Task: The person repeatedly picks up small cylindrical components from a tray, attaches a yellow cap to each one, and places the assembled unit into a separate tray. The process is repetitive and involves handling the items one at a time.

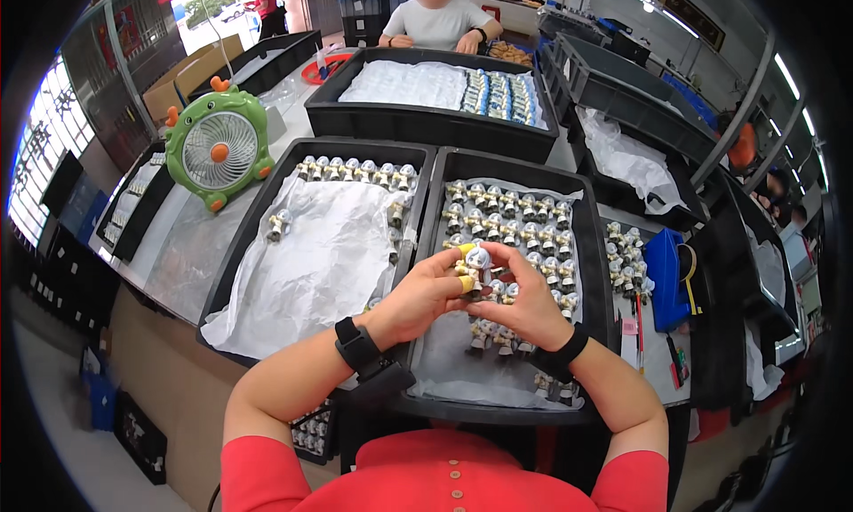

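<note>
Between both hands I hold up a small figurine (477, 261) with pale silver-blue hair and a white and gold body. My left hand (428, 292), with yellow covers on fingertips, grips it from the left. My right hand (524, 299) pinches it from the right. Beneath them lies the right black tray (601, 334), holding rows of similar figurines (536, 236) on white lining. The left black tray (258, 245) has a row of figurines (357, 171) along its far edge, several at its right side and a single figurine (279, 223) at its left.
A green fan (219, 148) stands at the left. Beyond the trays is a larger black tray (426, 121) with blue-and-white pieces; a person (435, 23) sits behind it. Loose figurines (627, 259), a blue bin (666, 281) and pens (639, 334) lie at the right.
</note>
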